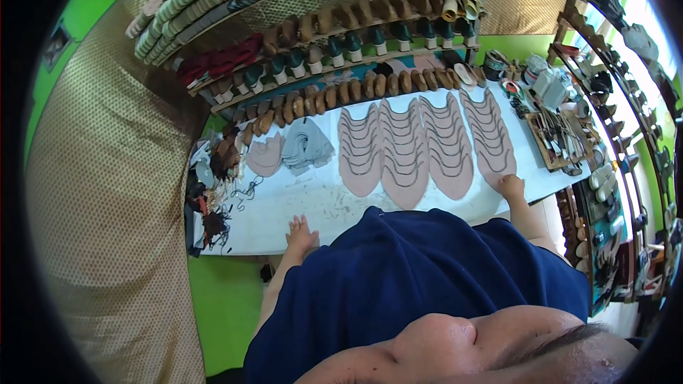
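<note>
My left hand (302, 235) rests open on the near edge of the white table (299, 203), its fingers spread and nothing in them. My right hand (511, 186) is closed, fingers curled at the near end of the rightmost row of overlapping beige shoe-upper pieces (495, 162), apparently pinching the nearest piece. Left of it lie more such rows of U-shaped pieces with dark edges: a second row (451, 178), a third row (405, 185) and a fourth row (360, 176).
Grey cut pieces (307, 146) and beige pieces (267, 156) lie further left. Scraps and cords (213, 220) crowd the left end. A tray of tools (558, 139) sits at right. Brown shoe lasts (341, 92) line the back below loaded shelves. Another shoe rack (605, 114) stands right.
</note>
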Action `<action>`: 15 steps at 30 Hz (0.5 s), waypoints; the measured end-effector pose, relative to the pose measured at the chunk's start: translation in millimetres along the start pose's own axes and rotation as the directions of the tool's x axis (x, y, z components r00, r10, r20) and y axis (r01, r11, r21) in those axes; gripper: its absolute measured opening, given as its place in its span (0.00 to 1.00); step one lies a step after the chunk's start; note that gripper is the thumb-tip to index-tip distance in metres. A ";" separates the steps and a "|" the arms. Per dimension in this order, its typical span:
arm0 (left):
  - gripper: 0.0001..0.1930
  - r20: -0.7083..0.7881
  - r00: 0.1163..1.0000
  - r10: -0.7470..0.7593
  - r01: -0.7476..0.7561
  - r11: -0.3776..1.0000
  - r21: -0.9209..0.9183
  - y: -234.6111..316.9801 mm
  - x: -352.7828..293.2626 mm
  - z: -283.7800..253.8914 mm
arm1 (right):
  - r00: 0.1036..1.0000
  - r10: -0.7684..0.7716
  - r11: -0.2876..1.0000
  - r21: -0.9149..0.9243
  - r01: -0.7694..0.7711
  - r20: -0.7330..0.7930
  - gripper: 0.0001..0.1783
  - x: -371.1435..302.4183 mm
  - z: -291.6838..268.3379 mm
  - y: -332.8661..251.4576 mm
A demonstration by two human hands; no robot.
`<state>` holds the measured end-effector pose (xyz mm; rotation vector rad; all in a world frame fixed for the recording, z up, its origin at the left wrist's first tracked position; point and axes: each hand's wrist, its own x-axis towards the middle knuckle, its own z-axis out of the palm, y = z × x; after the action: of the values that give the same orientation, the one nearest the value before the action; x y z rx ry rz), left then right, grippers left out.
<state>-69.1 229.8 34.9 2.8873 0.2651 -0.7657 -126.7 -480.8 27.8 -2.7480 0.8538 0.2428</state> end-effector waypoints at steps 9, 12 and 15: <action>0.45 -0.061 0.996 0.064 -0.062 0.998 0.030 -86.6 12.7 -16.4 | 0.946 -0.171 0.983 0.015 0.182 -0.274 0.17 -45.8 30.2 -163.8; 0.44 -0.062 0.993 0.099 -0.096 0.994 0.045 -123.2 16.0 -27.0 | 0.919 -0.276 0.953 0.045 0.300 -0.282 0.15 -65.9 43.3 -232.0; 0.44 -0.054 0.990 0.132 -0.130 0.990 0.046 -167.6 24.9 -41.1 | 0.944 -0.287 0.952 0.061 0.300 -0.163 0.15 -93.0 60.7 -298.6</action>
<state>-62.7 403.8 42.3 2.9343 0.0649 -0.6761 -35.8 -176.1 48.2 -2.7920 0.4626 -0.0614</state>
